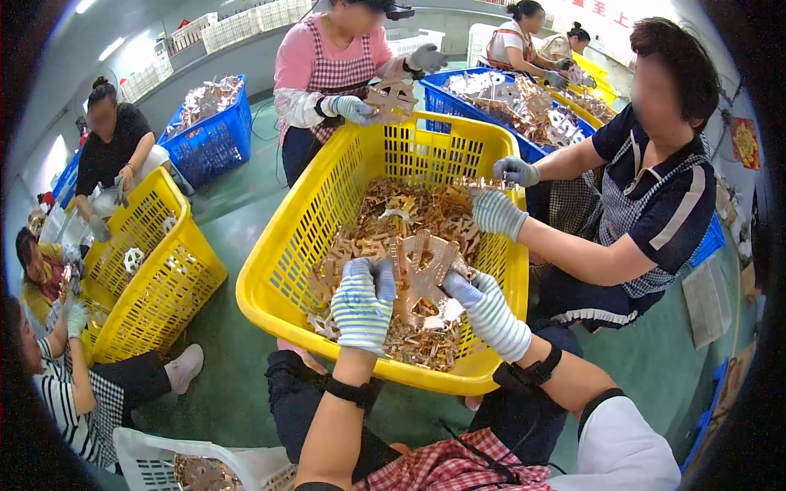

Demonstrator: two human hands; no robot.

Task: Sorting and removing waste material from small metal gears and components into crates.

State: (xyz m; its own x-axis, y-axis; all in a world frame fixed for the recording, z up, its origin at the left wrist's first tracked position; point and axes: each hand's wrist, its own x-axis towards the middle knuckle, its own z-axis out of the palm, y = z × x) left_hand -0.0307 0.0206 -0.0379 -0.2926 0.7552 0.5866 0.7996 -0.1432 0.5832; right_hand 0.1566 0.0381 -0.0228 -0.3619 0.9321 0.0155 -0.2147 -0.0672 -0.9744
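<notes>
Over the yellow basket [282, 323], I hold a flat copper-coloured metal plate with cut-out holes [423, 274]. My left hand [363, 307], in a striped knit glove, is closed at the plate's left edge. My right hand [491, 315], gloved the same way, pinches its right edge between thumb and fingers. Beneath the plate, the basket holds a heap of small copper-coloured metal pieces [393, 200]. Parts of my fingertips are hidden by the gloves and the plate.
To the right, a co-worker's gloved hands [499, 211] hold another metal piece over the basket rim. Across it, another person's gloved hand [348, 108] holds a similar plate [390, 100]. A white basket [176, 450] stands at lower left; a second yellow basket [155, 286] is at left.
</notes>
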